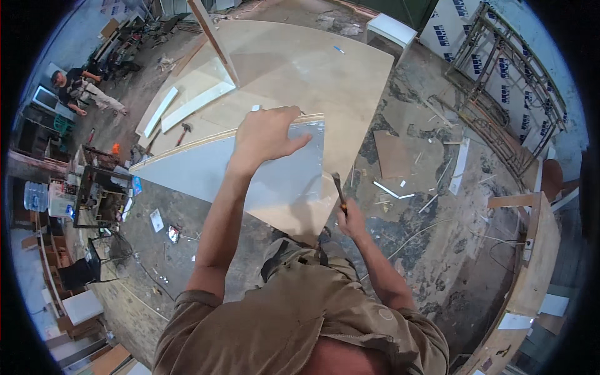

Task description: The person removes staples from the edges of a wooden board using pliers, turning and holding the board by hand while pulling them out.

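Note:
A grey-faced panel [282,178] with a pale layered edge stands in front of me on the big plywood sheet. My left hand [265,134] is at its upper edge, thumb spread over the grey face and fingers reaching past the edge, their tips partly hidden. Lower and to the right, my right hand [352,220] is closed around the dark and orange handle of a hammer [338,184]. The hammer's head points up, close to the panel's right end. Another hammer [182,132] lies on the plywood to the left.
Beneath the panel spreads a large plywood sheet [300,62], bearing white strips [197,107] and an upright board [212,40]. A white box-shaped unit [390,30] stands far right. Offcuts [392,155] litter the floor. A wooden frame [531,250] is at right; a person [84,94] sits far left.

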A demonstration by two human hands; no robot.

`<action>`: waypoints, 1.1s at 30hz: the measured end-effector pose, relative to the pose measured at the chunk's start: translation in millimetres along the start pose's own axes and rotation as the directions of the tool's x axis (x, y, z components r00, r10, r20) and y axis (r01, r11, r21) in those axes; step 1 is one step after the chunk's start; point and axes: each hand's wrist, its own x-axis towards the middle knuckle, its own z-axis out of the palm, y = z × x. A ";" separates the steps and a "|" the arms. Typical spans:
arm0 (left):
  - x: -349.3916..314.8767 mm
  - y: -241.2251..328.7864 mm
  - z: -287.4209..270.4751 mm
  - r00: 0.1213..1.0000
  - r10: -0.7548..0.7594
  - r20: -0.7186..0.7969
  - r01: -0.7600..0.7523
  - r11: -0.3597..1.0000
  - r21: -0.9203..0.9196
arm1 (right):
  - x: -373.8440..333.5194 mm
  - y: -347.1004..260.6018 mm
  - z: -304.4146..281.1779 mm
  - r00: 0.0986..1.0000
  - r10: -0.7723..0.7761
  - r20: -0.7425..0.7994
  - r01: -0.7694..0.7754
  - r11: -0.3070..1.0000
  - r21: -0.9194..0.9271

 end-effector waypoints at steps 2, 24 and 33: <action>3.0 3.6 2.7 1.000 -0.017 -0.005 0.017 1.000 -0.011 | -38.2 34.4 6.0 0.979 0.203 0.031 -0.201 0.978 -0.062; -2.7 31.4 14.8 0.979 -0.113 -0.170 0.079 0.978 -0.194 | -259.0 201.1 70.1 0.421 0.906 0.029 -0.903 0.422 -0.084; -10.3 46.4 7.6 0.949 -0.246 -0.198 0.176 0.933 -0.315 | -174.4 166.6 66.2 0.491 0.853 0.176 -0.856 0.510 -0.085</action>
